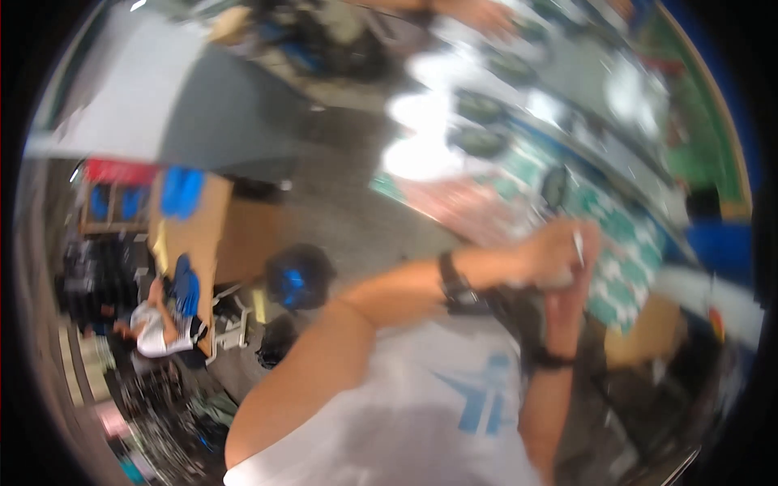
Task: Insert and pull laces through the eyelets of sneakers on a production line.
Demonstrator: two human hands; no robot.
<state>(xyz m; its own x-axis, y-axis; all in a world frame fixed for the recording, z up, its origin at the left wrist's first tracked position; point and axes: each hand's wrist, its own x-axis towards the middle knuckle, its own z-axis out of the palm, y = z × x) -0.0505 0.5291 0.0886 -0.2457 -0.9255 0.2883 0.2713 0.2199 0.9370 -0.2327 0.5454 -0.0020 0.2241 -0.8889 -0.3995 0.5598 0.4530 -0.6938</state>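
My left hand [545,257], with a dark watch on its wrist, is brought against my right hand [570,298] in front of my chest. The left fingers are curled closed. A small whitish thing [578,245] shows at their tips, too blurred to name. Motion smears the right fingers, and the left hand partly covers them. Just beyond both hands lies a green-and-white patterned sheet [626,271] on the worktable. A dark green oval piece [554,188] rests near it, and a pinkish sheet [455,204] is spread to its left.
More dark oval pieces [480,142] and bright white shapes [425,109] lie farther up the table. Another person's hand [485,16] reaches in there. A grey table [231,105] stands left; a black bag [298,275] is on the floor. A seated person [158,328] is far left.
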